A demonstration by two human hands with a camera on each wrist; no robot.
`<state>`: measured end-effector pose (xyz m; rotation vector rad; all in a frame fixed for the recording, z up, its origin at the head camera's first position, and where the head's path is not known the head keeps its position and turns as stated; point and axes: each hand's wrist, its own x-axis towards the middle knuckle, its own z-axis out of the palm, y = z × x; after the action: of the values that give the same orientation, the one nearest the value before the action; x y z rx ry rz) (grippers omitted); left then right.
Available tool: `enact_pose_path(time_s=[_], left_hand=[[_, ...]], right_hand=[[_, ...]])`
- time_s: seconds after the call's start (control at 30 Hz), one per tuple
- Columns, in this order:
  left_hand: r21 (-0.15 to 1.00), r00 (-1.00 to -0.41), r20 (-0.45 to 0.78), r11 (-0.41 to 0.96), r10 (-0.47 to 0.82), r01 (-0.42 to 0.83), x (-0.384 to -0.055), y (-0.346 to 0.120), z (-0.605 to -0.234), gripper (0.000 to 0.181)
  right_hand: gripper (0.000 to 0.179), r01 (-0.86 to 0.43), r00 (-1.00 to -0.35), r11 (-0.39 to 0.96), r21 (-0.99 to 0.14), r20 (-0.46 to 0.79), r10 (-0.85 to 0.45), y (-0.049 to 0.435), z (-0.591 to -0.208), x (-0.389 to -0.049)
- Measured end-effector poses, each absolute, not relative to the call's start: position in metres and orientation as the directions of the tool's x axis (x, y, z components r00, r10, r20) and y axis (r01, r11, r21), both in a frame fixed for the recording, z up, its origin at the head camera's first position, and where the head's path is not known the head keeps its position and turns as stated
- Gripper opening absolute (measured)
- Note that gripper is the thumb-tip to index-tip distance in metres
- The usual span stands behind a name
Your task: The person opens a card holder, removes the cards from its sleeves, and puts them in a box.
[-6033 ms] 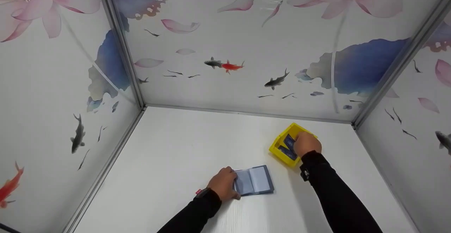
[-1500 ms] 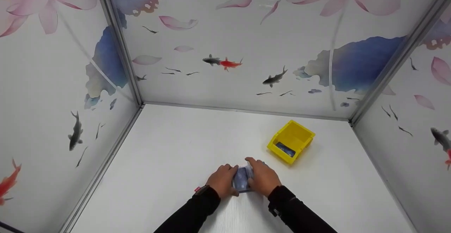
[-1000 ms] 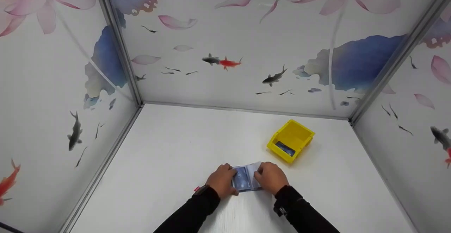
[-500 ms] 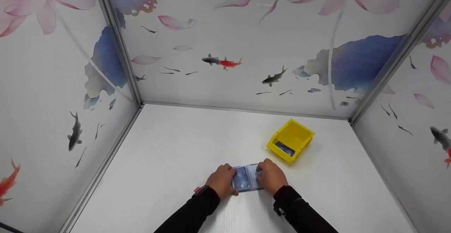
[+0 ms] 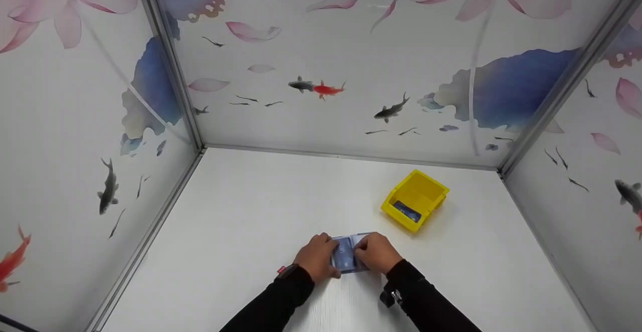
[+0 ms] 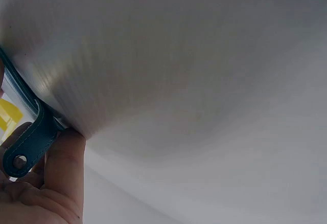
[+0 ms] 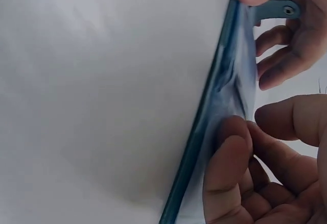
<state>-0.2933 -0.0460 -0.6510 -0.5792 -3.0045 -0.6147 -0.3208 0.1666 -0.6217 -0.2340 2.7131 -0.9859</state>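
A teal-blue card holder with clear sleeves lies opened flat on the white table. Its snap strap sticks out at the left side. My left hand grips that side, thumb at the near edge and fingers at the far edge. A blue card shows through the left-hand clear sleeve. My right hand is over the right half, its curled fingertips pinching at a clear sleeve near the middle fold. Those fingers hide part of the sleeve.
A yellow bin stands behind and to the right of the hands, with dark blue cards at its front. White panels printed with fish and lotus flowers enclose the table at the back and both sides.
My right hand has come from the yellow bin to the holder, and fewer cards lie in the bin. The left sleeve now shows a blue card. Lately the right fingers shifted left toward the fold.
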Motion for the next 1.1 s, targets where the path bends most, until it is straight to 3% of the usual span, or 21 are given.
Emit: enact_pose_path(time_s=[0.23,0.6,0.93,1.1], left_hand=[[0.369,-0.929,0.097,0.854,0.358,0.368,-0.294,-0.048,-0.651,0.075],[0.391,-0.931,0.062,0.849,0.359,0.354,-0.288,-0.05,-0.636,0.077],[0.401,-0.935,0.058,0.85,0.35,0.343,-0.292,-0.047,-0.645,0.081],[0.421,-0.937,0.039,0.845,0.347,0.331,-0.288,-0.046,-0.638,0.083]], right_hand=[[0.013,-0.011,-0.94,0.69,-0.723,-0.227,-0.253,0.166,-0.618,-0.322],[0.014,0.15,-0.936,0.592,-0.792,-0.306,-0.171,0.165,-0.617,-0.322],[0.019,0.141,-0.949,0.579,-0.803,-0.277,-0.153,0.166,-0.621,-0.323],[0.012,0.136,-0.95,0.597,-0.791,-0.274,-0.147,0.167,-0.621,-0.324]])
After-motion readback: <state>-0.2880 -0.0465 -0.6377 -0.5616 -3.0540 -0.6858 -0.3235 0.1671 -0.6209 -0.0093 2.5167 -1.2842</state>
